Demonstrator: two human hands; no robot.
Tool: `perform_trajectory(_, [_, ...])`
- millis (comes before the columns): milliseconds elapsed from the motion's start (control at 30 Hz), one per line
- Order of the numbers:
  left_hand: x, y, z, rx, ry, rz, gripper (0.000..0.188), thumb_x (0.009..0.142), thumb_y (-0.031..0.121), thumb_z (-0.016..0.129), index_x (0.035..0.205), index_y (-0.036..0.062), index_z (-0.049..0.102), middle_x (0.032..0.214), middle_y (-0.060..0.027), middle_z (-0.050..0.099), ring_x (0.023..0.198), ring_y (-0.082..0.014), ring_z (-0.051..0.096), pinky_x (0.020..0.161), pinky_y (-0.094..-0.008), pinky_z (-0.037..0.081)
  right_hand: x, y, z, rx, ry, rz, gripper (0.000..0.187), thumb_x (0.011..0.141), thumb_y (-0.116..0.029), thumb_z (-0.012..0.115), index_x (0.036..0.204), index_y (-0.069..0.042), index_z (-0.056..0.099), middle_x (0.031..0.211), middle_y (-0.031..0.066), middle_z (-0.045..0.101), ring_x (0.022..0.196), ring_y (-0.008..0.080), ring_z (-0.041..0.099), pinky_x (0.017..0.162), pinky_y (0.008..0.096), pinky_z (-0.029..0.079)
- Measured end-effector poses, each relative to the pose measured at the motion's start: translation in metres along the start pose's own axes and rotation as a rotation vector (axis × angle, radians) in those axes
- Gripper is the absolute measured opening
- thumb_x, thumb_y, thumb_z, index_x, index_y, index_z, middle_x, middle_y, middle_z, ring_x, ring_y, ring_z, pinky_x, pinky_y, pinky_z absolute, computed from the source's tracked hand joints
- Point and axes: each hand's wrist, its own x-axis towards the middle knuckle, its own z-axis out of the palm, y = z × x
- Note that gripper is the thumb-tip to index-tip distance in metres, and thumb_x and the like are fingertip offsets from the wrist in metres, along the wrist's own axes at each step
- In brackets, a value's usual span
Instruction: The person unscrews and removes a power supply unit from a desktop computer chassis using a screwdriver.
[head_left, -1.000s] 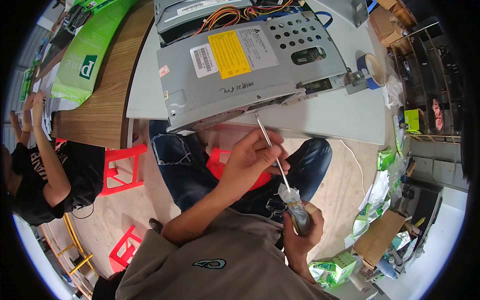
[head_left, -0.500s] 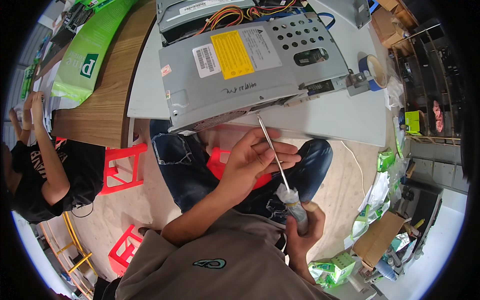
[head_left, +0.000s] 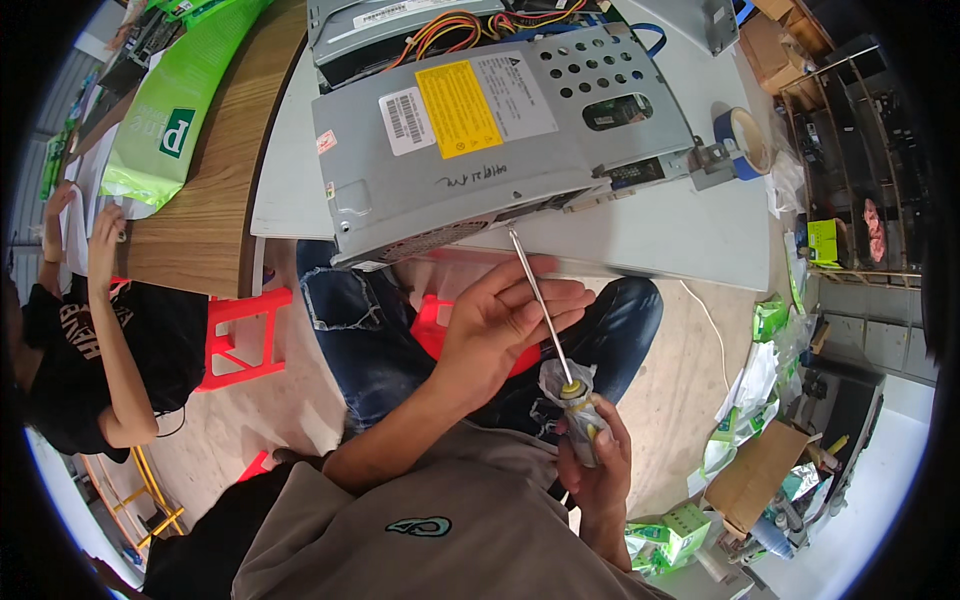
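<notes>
A long screwdriver (head_left: 539,301) slants up toward the near edge of a grey metal computer case (head_left: 400,205), its tip by that edge; whether it touches a screw I cannot make out. My right hand (head_left: 603,465) grips the handle, which is wrapped in crumpled clear plastic with yellow showing through. Farther up, my left hand (head_left: 495,325) steadies the shaft between thumb and fingers, its outer fingers stretched out behind it. The case lies tilted on a white table, with yellow and white labels on top and coloured cables (head_left: 445,35) behind.
A blue tape roll (head_left: 742,143) stands right of the case on the white table (head_left: 690,235). Left is a wooden desk (head_left: 225,160) with a green bag (head_left: 160,130); another person (head_left: 110,350) sits there. Red stools (head_left: 245,340), a cardboard box (head_left: 757,478) and a wire shelf (head_left: 850,170) surround me.
My right hand has turned about the screwdriver handle and shifted slightly left, and more of the yellow handle shows. The case has shifted slightly left in view. The other person's hands have moved.
</notes>
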Motion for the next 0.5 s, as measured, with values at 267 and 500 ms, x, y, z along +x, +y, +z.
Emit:
perform_trajectory(267, [0.006, 0.012, -0.026, 0.506, -0.047, -0.022, 0.026, 0.092, 0.005, 0.067, 0.116, -0.003, 0.06, 0.108, -0.0125, 0.066, 0.101, -0.0235, 0.068, 0.088, -0.0366, 0.058, 0.002, 0.017, 0.008, -0.83, 0.069, -0.595, 0.07, 0.075, 0.0, 0.081, 0.133, -0.001, 0.042, 0.124, 0.017, 0.053, 0.102, 0.026, 0.064, 0.08, 0.0325, 0.056])
perform_trajectory(500, [0.003, 0.007, -0.025, 0.05, -0.02, -0.046, 0.028, 0.09, 0.003, 0.069, 0.116, -0.0042, 0.06, 0.107, -0.0131, 0.067, 0.093, -0.0249, 0.07, 0.09, -0.0441, 0.059, -0.002, 0.006, 0.014, 0.165, -0.015, 0.042, 0.069, 0.086, -0.028, 0.075, 0.139, -0.004, 0.038, 0.128, 0.0218, 0.05, 0.086, 0.0291, 0.068, 0.053, 0.0312, 0.055])
